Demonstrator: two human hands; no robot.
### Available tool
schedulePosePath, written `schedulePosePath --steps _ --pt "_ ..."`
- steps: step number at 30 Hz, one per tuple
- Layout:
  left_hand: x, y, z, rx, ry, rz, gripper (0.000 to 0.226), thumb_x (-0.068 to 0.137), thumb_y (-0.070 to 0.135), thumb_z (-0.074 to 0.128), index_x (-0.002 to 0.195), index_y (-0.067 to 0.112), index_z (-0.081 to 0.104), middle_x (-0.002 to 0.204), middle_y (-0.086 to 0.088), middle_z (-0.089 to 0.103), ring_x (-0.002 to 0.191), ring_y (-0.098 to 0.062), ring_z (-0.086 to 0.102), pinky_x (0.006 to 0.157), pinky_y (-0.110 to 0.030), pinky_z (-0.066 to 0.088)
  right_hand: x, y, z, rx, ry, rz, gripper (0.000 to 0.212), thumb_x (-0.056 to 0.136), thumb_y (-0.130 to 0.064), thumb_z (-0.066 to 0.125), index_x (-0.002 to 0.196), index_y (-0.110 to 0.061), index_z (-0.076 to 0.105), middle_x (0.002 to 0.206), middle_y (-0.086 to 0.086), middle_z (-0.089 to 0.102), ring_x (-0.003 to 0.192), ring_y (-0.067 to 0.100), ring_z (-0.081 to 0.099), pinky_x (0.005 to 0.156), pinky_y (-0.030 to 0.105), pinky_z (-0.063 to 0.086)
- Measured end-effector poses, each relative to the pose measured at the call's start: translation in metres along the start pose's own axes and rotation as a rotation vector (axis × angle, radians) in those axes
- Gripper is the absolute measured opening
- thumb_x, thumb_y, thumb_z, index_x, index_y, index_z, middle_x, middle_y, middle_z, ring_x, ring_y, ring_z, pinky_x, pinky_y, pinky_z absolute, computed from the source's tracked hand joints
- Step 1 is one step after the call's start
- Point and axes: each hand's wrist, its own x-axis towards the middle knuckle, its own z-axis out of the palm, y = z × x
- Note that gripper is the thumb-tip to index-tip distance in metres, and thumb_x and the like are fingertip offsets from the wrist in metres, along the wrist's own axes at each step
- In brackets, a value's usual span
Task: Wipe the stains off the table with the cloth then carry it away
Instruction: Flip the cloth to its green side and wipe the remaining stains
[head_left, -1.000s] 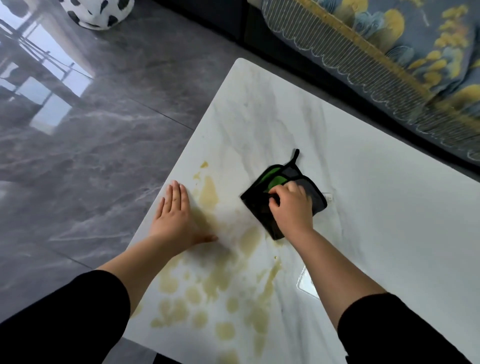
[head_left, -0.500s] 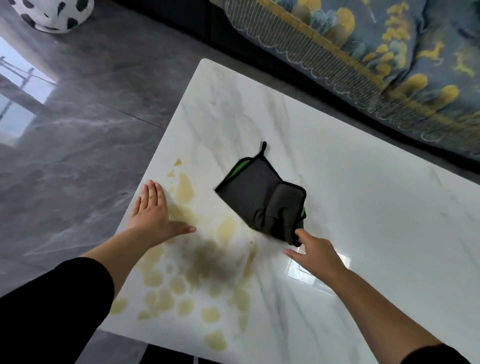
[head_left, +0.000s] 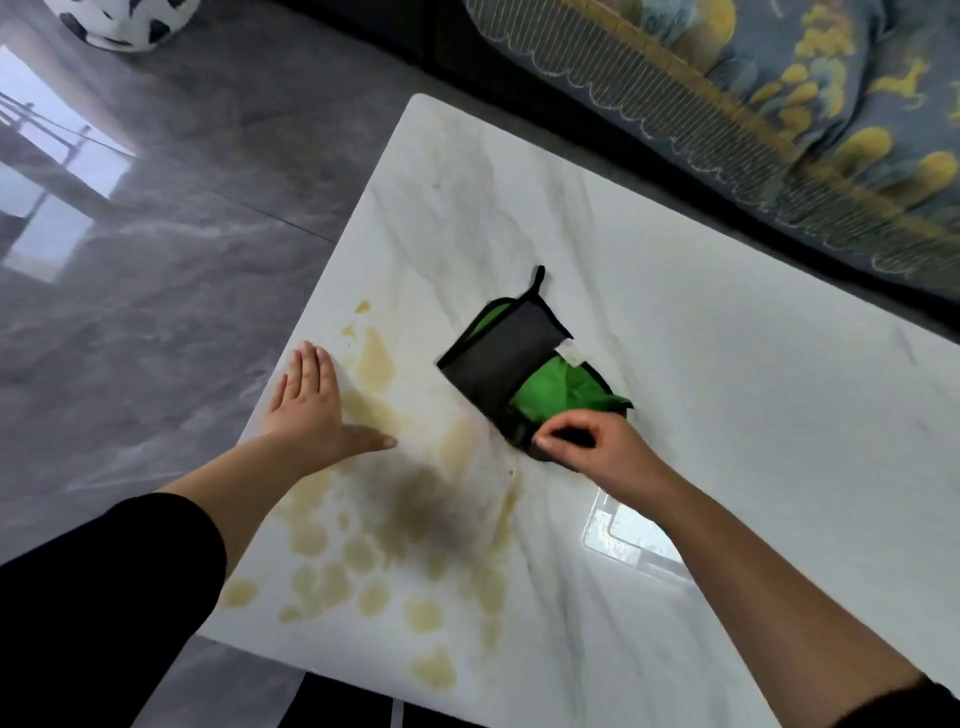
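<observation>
The white marble table carries yellowish stains across its near left part. The dark cloth with green lining lies folded just right of them, near the middle. The left hand rests flat, fingers spread, bracing on the left edge. The right hand pinches the cloth's near corner. Best to open the cloth flat, press the palm down, then sweep leftward over the stains.
</observation>
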Motion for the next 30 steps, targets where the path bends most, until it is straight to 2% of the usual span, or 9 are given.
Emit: schedulePosePath --steps 3,6,8,10,14,19,23,26,30 --pt "-0.001 0.001 0.0 -0.007 0.003 -0.006 0.145 0.061 0.087 0.054 0.147 0.002 -0.025 0.155 -0.015 -0.032 0.142 -0.023 -0.031 0.12 -0.037 -0.01 -0.03 0.016 -0.011 -0.908 -0.391 -0.18 0.012 0.091 -0.03 0.059 0.092 -0.026 0.07 0.094 -0.011 0.056 0.09 0.01 0.054 0.075 0.025 0.039" --pt "0.0 0.001 0.001 -0.019 0.008 -0.007 0.146 0.059 0.087 0.055 0.147 0.002 -0.025 0.155 -0.015 -0.032 0.143 -0.023 -0.03 0.12 -0.038 -0.009 -0.036 0.026 -0.017 -1.267 -0.515 -0.168 0.025 0.093 -0.044 0.05 0.094 -0.028 0.069 0.103 -0.015 0.058 0.1 0.013 0.05 0.087 0.028 0.035" --pt "0.001 0.001 0.002 -0.021 0.009 -0.009 0.148 0.057 0.089 0.053 0.147 0.002 -0.025 0.155 -0.015 -0.031 0.143 -0.024 -0.029 0.12 -0.038 -0.008 -0.032 0.023 -0.018 -1.04 -0.456 -0.011 0.028 0.09 -0.047 0.053 0.08 -0.025 0.066 0.085 -0.01 0.063 0.084 0.011 0.054 0.077 0.027 0.038" --pt "0.001 0.0 0.003 -0.02 0.006 -0.009 0.149 0.055 0.091 0.051 0.147 0.002 -0.025 0.155 -0.015 -0.031 0.143 -0.023 -0.03 0.12 -0.038 -0.009 -0.022 0.022 -0.02 -0.616 -0.228 0.162 0.029 0.09 -0.042 0.058 0.074 -0.018 0.062 0.068 0.0 0.061 0.061 0.011 0.05 0.061 0.028 0.039" --pt "0.002 -0.001 0.004 -0.02 0.01 -0.005 0.153 0.047 0.094 0.044 0.147 0.002 -0.025 0.155 -0.015 -0.031 0.143 -0.023 -0.03 0.12 -0.037 -0.01 0.022 0.023 -0.015 -0.541 0.157 0.072 0.017 0.092 -0.017 0.059 0.108 -0.017 0.065 0.1 0.0 0.064 0.08 0.016 0.061 0.078 0.036 0.051" --pt "0.005 -0.004 0.006 0.013 0.023 0.002 0.156 0.041 0.098 0.036 0.147 0.002 -0.025 0.156 -0.015 -0.03 0.144 -0.023 -0.028 0.119 -0.036 -0.011 0.055 0.029 -0.003 -0.839 -0.027 -0.015 0.048 0.083 -0.027 0.067 0.129 -0.026 0.051 0.114 0.0 0.046 0.092 0.02 0.054 0.075 0.037 0.05" --pt "0.004 -0.003 0.008 0.038 0.034 -0.001 0.154 0.045 0.097 0.039 0.147 0.001 -0.025 0.156 -0.016 -0.03 0.144 -0.024 -0.028 0.119 -0.036 -0.011 0.065 0.026 -0.002 -0.993 -0.053 -0.168 0.023 0.088 -0.021 0.059 0.109 -0.011 0.061 0.107 0.004 0.051 0.103 0.025 0.049 0.077 0.035 0.044" --pt "0.003 -0.001 0.007 0.04 0.029 -0.007 0.152 0.049 0.095 0.043 0.146 0.001 -0.026 0.155 -0.016 -0.031 0.144 -0.025 -0.028 0.119 -0.036 -0.011 0.065 0.012 -0.005 -0.817 -0.058 -0.117 0.011 0.091 -0.018 0.057 0.098 -0.01 0.06 0.107 0.005 0.053 0.104 0.023 0.049 0.087 0.035 0.044" --pt "0.001 0.0 0.005 0.038 0.025 -0.007 0.15 0.053 0.093 0.046 0.147 0.001 -0.025 0.156 -0.016 -0.03 0.144 -0.024 -0.028 0.118 -0.035 -0.012 0.047 -0.031 -0.033 -0.477 -0.029 -0.052 0.009 0.09 -0.019 0.064 0.088 -0.019 0.056 0.084 -0.001 0.061 0.081 0.019 0.06 0.073 0.032 0.048"
